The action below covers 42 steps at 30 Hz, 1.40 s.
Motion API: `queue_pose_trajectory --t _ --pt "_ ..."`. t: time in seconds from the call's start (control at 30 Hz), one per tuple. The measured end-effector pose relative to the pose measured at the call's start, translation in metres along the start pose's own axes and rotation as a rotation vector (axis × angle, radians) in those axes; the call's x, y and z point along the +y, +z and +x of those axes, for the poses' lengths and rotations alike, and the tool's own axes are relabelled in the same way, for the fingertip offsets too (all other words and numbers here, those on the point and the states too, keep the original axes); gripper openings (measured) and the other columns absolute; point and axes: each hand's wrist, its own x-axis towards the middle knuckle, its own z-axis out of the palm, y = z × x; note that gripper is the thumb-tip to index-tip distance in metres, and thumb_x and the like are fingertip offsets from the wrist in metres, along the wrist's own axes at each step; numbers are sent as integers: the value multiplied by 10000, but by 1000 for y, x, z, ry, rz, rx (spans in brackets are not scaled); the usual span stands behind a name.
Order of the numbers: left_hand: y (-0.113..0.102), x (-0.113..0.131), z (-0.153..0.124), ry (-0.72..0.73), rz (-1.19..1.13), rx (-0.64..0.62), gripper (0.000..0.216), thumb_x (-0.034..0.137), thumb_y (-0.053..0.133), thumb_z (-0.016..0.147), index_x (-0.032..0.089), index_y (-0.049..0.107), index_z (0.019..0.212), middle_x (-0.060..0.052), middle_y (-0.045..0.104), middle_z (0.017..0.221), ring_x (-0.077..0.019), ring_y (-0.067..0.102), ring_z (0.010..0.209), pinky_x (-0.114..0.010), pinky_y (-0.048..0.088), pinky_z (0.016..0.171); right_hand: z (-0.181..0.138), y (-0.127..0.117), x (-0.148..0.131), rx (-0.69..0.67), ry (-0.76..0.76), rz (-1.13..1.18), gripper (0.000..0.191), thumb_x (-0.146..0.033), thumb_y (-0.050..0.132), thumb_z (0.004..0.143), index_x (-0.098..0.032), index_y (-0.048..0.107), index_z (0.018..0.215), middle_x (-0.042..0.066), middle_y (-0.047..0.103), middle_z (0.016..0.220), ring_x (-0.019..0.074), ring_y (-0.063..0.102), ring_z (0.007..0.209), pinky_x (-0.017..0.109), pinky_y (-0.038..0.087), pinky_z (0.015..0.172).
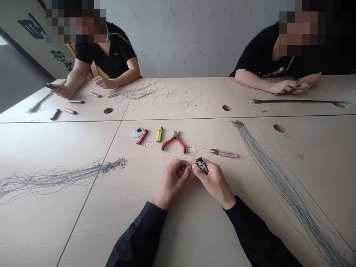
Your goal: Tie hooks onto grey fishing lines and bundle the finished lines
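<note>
My right hand [213,180] is closed around a black lighter [202,165], its top pointing toward my left hand. My left hand [174,178] pinches a thin pale cord [178,156] that loops over the table just beyond both hands. The fingertips of the two hands nearly meet. Red-handled pliers [174,141] and pink thread snips [224,152] lie just beyond my hands.
A yellow lighter [159,134], a red lighter [142,136] and a round tape reel [137,132] lie ahead. Grey cord bundles lie at left [61,175] and right [280,181]. Two people sit across the table [194,222], hands on it, with more cords and lighters.
</note>
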Motion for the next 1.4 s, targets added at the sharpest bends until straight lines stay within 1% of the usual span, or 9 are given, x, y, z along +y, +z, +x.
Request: queue_pose_trajectory --t 0.17,0.33,0.47,0.63,0.8,0.93,1.1,1.27,1.4 --pt "-2 4 0 -20 0 -34 140 295 602 873 175 647 816 -26 643 766 -134 510 692 -268 411 651 1 -2 2 -18 -12 -31 238 -386 546 904 -185 533 779 -41 443 653 117 398 600 222 353 557" --pt "-2 5 0 -23 21 -37 74 233 601 837 176 628 797 -20 634 763 -135 523 708 -264 407 658 -1 -3 3 -33 -39 -80 244 -371 552 903 -194 491 746 -53 409 633 110 366 590 218 319 536" --pt "-1 6 0 -42 -4 -15 56 209 606 809 174 612 765 -14 618 741 -133 516 703 -262 406 660 -2 -1 3 -32 -35 -58 249 -370 561 895 -196 478 737 -56 409 627 110 373 583 221 321 532" --pt "-1 6 0 -68 -67 2 82 241 599 831 171 622 795 -13 606 742 -123 493 672 -261 408 655 -1 -2 -5 14 8 -4 251 -407 555 895 -174 556 799 -42 450 650 119 415 594 230 362 568" --pt "-1 5 0 -43 -42 -8 112 267 606 849 170 628 798 -23 621 752 -130 511 684 -261 412 656 -1 -3 -8 -10 9 1 263 -419 564 890 -164 587 829 -32 466 660 125 427 606 233 374 574" --pt "-1 2 -1 -1 6 -30 118 275 608 866 177 639 808 -23 640 755 -136 527 696 -261 416 651 0 -3 -1 -21 -8 -24 234 -382 564 889 -178 547 777 -39 439 642 117 404 588 229 355 547" --pt "-2 1 0 36 55 -44 103 259 611 868 184 653 811 -24 652 759 -143 547 706 -261 422 635 0 -6 1 -34 -30 -59 260 -391 563 896 -190 505 743 -46 406 626 115 386 577 233 335 531" --pt "-3 2 0 29 56 -40 96 250 614 868 182 659 818 -24 660 763 -138 553 703 -262 430 647 -1 -8 -1 -56 -51 -96 285 -397 543 920 -201 467 727 -55 376 617 114 364 575 238 323 536" --pt "-3 3 0 20 49 -40 97 247 618 862 177 665 816 -31 664 768 -139 555 696 -265 432 644 -1 -9 -3 -54 -75 -108 299 -395 534 931 -206 440 720 -54 382 622 115 368 580 244 326 553"
